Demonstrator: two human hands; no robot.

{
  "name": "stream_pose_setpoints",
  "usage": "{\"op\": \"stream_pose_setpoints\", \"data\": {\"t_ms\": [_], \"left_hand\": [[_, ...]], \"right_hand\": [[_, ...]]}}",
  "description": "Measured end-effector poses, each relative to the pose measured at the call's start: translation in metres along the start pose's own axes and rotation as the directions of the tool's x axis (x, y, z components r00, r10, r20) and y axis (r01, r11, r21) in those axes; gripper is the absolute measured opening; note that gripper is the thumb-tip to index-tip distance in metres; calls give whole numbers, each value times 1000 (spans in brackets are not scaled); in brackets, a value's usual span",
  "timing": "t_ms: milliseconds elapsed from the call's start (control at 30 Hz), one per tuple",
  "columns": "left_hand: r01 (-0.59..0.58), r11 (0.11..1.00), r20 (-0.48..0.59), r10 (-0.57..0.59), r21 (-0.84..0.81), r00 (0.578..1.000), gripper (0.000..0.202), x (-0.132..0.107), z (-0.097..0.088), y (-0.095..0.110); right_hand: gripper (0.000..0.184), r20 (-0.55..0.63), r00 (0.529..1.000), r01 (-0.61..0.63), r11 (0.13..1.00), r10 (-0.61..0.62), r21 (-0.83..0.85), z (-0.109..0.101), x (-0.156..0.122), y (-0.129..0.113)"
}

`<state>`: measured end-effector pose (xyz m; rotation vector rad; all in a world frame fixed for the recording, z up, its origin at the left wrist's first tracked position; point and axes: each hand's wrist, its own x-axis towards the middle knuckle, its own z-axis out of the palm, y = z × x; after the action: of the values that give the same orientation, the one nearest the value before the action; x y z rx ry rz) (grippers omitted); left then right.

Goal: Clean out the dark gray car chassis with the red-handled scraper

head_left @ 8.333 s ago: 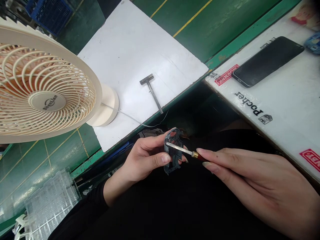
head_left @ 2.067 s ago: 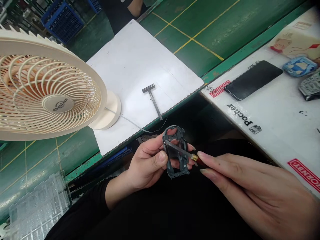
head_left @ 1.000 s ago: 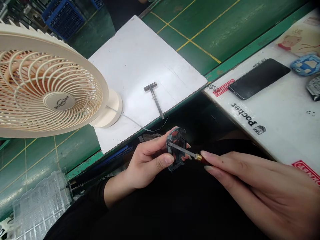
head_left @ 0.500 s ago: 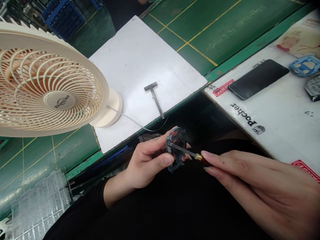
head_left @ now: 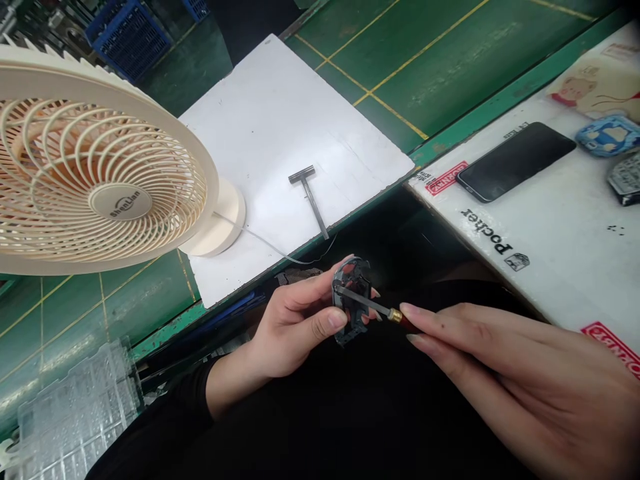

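My left hand (head_left: 295, 325) is closed on a small dark grey frame-like part (head_left: 343, 321) with a rounded upper end and an opening through it. The thumb presses its near side, and other fingertips show behind it. In my right hand (head_left: 505, 360), thumb and forefinger pinch the dark red handle of a flat-bladed hand tool (head_left: 367, 302) with a brass collar. The blade reaches across the opening, and its tip meets the part's inner left edge. Most of the handle is hidden by the fingers. The part is held over my dark-clothed lap.
A cream fan (head_left: 120, 200) stands left on a white board (head_left: 280, 107). There lies a T-shaped metal tool (head_left: 313, 200). On the right-hand printed surface (head_left: 540, 267) are a phone (head_left: 517, 161) and a blue patterned case (head_left: 607, 135). Clear plastic trays (head_left: 80, 413) sit lower left.
Both hands stay nearly where they were, with the blade against the same edge. The tool and right fingers have shifted very slightly left. The view has moved a little.
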<state>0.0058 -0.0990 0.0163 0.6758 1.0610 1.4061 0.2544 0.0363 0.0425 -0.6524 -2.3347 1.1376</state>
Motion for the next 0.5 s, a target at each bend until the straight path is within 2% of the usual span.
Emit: {"op": "stream_pose_setpoints", "data": {"t_ms": [300, 500], "left_hand": [[11, 1000, -32, -11, -2, 999, 54, 0, 1, -2], [19, 1000, 8, -19, -1, 1000, 56, 5, -3, -6]], "right_hand": [[35, 30, 999, 15, 1000, -14, -13, -2, 3, -1], [30, 26, 999, -22, 999, 21, 29, 0, 8, 4]]}}
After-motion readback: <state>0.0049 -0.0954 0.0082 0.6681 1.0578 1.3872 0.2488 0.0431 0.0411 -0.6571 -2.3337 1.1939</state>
